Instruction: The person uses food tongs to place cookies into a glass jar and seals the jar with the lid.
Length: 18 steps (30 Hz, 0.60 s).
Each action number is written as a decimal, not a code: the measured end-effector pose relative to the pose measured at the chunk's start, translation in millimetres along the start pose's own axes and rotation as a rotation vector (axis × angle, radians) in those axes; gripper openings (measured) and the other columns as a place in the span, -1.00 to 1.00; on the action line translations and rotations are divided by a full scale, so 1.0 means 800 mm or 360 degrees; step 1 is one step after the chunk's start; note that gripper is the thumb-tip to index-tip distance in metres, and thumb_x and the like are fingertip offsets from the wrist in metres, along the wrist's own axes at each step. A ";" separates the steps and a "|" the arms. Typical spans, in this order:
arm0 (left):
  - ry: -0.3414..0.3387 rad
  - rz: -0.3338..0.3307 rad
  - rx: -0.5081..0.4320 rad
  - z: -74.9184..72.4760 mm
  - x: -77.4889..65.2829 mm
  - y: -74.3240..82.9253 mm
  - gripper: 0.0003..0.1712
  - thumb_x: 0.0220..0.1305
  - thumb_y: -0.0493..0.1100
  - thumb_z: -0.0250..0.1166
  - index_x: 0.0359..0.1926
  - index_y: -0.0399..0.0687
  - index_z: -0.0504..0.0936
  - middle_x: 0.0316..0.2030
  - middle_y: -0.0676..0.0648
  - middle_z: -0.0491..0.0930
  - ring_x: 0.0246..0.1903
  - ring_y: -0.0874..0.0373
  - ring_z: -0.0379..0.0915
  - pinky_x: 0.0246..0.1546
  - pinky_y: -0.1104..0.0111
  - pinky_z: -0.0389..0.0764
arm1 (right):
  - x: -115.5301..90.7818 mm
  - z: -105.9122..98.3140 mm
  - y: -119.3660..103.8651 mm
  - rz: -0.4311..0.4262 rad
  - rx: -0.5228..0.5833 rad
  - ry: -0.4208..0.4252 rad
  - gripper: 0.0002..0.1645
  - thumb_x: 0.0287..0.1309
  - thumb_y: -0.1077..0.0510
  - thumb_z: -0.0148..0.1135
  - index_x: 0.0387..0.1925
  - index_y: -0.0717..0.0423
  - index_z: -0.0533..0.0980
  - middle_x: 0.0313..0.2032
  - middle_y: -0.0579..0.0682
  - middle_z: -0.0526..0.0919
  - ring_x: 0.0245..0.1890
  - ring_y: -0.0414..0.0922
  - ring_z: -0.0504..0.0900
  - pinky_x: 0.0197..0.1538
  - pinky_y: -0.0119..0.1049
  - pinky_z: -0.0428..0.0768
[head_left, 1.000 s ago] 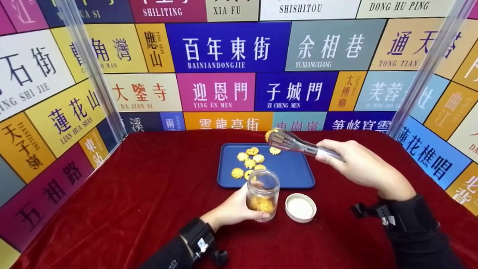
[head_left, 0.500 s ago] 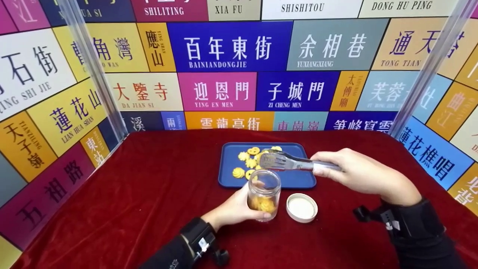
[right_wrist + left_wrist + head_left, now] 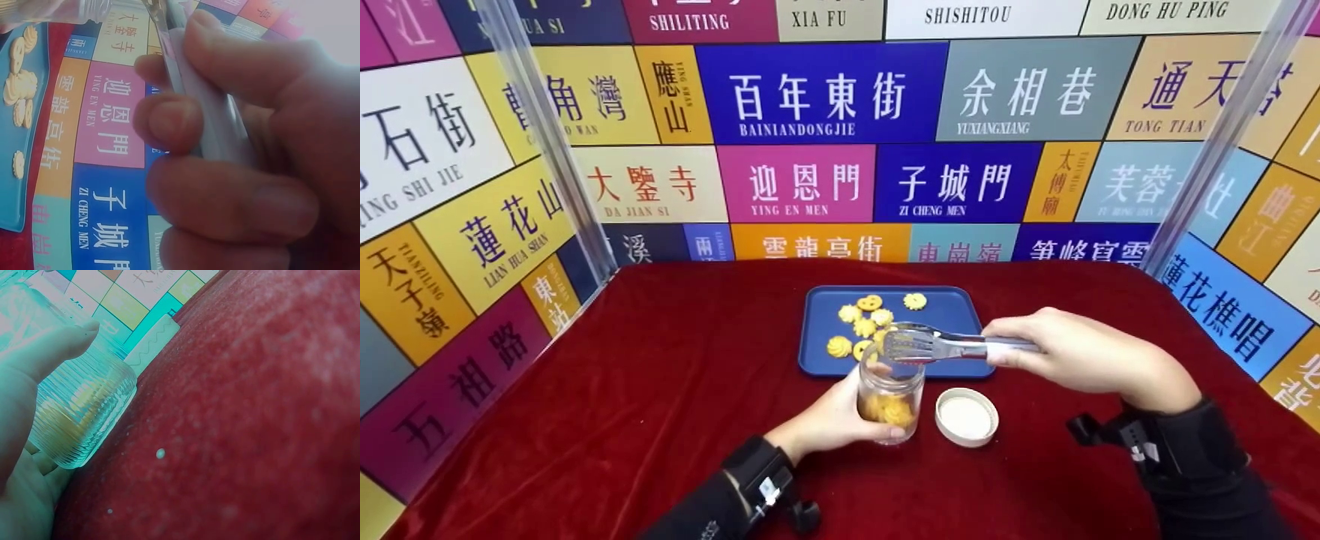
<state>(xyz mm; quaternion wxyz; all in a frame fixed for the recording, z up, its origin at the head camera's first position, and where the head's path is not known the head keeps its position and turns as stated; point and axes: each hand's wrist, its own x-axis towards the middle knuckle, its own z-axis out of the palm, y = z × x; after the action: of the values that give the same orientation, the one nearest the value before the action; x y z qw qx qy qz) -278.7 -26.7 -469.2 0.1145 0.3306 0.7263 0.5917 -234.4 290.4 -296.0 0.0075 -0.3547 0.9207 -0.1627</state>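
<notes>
My left hand grips a clear ribbed glass jar around its side, with the thumb across the front; the jar shows yellow cookies in its lower part. In my right hand is a pair of metal tongs, gripped by the handles. Right over the jar's open mouth sits the tongs' slotted head. Whether a cookie is between the tips is hidden. In the right wrist view the fingers wrap round the tongs' handle.
Behind the jar lies a blue tray with several yellow cookies on it, mostly at its left side. A round white lid rests on the red cloth to the jar's right. Sign-patterned panels stand behind the table.
From above the tray's back, the tongs came down and toward me to the jar's mouth. A yellow cookie seen at their tips one second ago is now out of sight. The left hand stays put.
</notes>
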 end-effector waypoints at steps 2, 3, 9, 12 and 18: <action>0.0003 -0.0004 0.0001 0.000 0.000 0.000 -0.02 0.13 -0.17 0.67 0.49 0.03 0.33 0.19 0.12 0.65 0.17 0.20 0.59 0.32 0.30 0.52 | -0.001 -0.001 0.000 0.0010 -0.0010 0.0000 -0.80 0.59 -0.18 0.14 -0.14 -0.29 0.62 -0.50 -0.36 0.37 -0.50 -0.34 0.38 -0.36 -0.34 0.40; 0.0004 -0.0005 0.0001 0.000 0.000 0.000 -0.02 0.13 -0.17 0.67 0.48 0.05 0.33 0.18 0.12 0.65 0.17 0.20 0.59 0.32 0.30 0.52 | -0.001 -0.001 0.000 0.0011 -0.0013 0.0000 -0.79 0.59 -0.18 0.14 -0.15 -0.29 0.61 -0.50 -0.36 0.36 -0.50 -0.34 0.37 -0.36 -0.34 0.39; 0.0002 -0.0009 0.0001 -0.001 0.000 0.001 -0.01 0.13 -0.17 0.67 0.49 0.07 0.32 0.19 0.13 0.65 0.17 0.20 0.59 0.32 0.30 0.52 | 0.000 -0.002 0.001 -0.0024 -0.0008 0.0014 -0.82 0.60 -0.16 0.13 -0.15 -0.31 0.60 -0.49 -0.37 0.36 -0.49 -0.35 0.38 -0.36 -0.34 0.40; -0.0001 -0.0013 0.0003 -0.001 0.000 0.001 -0.01 0.13 -0.16 0.66 0.50 0.06 0.31 0.19 0.13 0.64 0.17 0.19 0.59 0.32 0.30 0.52 | 0.001 -0.001 0.002 -0.0015 -0.0005 0.0022 -0.84 0.59 -0.17 0.14 -0.14 -0.34 0.60 -0.49 -0.37 0.38 -0.48 -0.34 0.40 -0.35 -0.35 0.41; 0.0001 0.0004 0.0046 -0.002 -0.001 0.001 -0.03 0.12 -0.15 0.67 0.48 0.05 0.33 0.18 0.14 0.65 0.16 0.20 0.59 0.32 0.30 0.51 | 0.001 0.001 0.001 0.0040 0.0089 -0.0008 -0.77 0.57 -0.22 0.15 0.01 -0.33 0.64 -0.37 -0.34 0.56 -0.38 -0.30 0.51 -0.28 -0.33 0.46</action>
<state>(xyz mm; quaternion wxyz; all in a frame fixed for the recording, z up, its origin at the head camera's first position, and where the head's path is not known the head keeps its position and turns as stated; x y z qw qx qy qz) -279.0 -28.0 -468.3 0.1088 0.3331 0.7343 0.5815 -235.1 290.3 -296.7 0.0217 -0.3431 0.9201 -0.1875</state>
